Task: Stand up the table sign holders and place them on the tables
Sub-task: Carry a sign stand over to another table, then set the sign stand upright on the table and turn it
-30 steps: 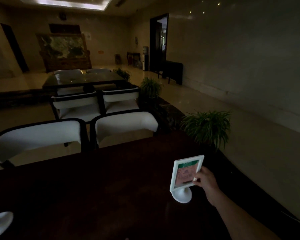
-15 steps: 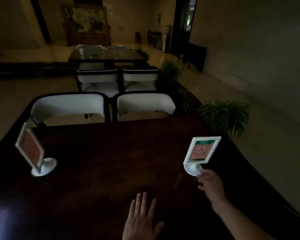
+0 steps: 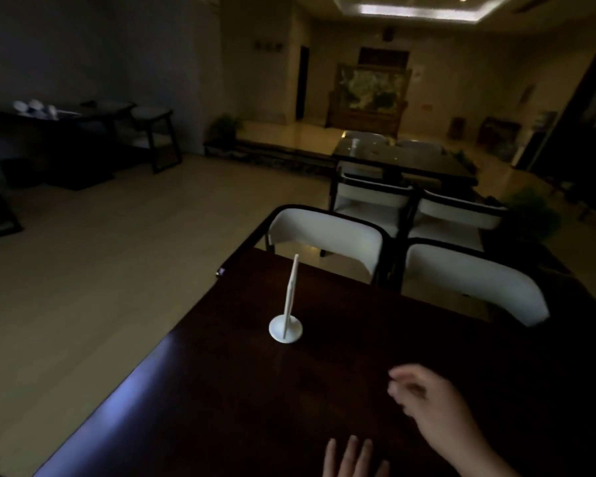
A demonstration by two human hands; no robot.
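One sign holder: a white sign holder [image 3: 287, 306] stands upright on its round base on your dark table [image 3: 221, 390], seen edge-on so that its panel shows only as a thin strip; what is printed on it cannot be told.
Sign holder's place: it sits near the table's left edge, toward the far left corner, with bare wood all round its base.
Your right hand: your right hand [image 3: 427, 404] hovers over the table's near right part, well apart from the sign holder; the fingers are loosely curled and blurred, and it grips nothing.
Your left hand: only the fingers of your left hand [image 3: 353, 457] show at the bottom edge of the view, spread flat over the table's near edge, holding nothing.
Chairs: two white chairs with dark frames, the left chair [image 3: 324, 235] and the right chair [image 3: 468, 284], are tucked against the table's far edge.
Second table: a further table [image 3: 393, 158] stands beyond them with two more white chairs on its near side; something small and pale rests near its far left corner, too dim to name.
Room: a potted plant [image 3: 530, 215] stands to the right of the chairs, and the lighting is dim.
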